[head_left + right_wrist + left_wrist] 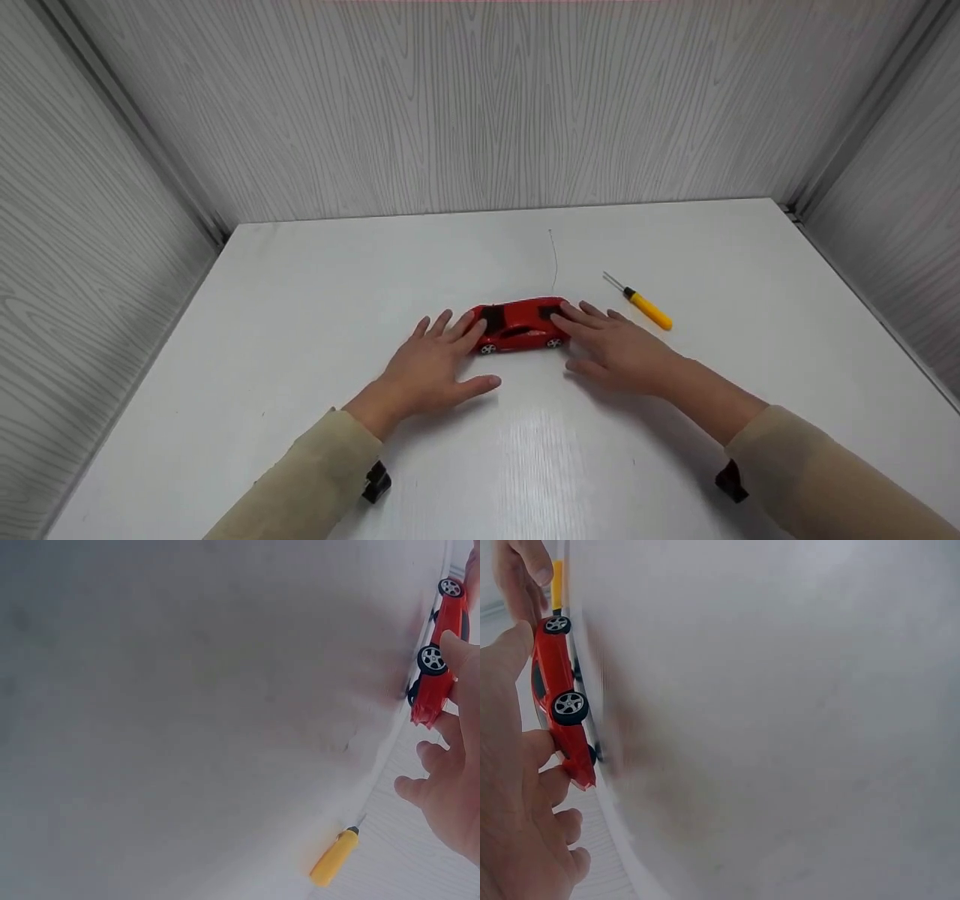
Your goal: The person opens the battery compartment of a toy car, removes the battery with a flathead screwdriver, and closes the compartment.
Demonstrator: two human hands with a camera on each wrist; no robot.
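A small red toy car [520, 326] stands on its wheels in the middle of the white table [315, 285], with a thin wire antenna [553, 259] rising from its far side. My left hand [439, 360] lies flat at the car's left end, straight fingers touching it. At the right end my right hand [611, 345] lies flat too, its fingertips on the car. The left wrist view has the red car [559, 697] against the left hand [517, 802]. In the right wrist view the car [439, 652] sits by the right hand [450, 772].
A yellow-handled screwdriver [645, 306] lies on the table right of the car, also seen as the screwdriver [334, 859] in the right wrist view. Grey wood-grain walls [480, 112] close in the table at the back and both sides.
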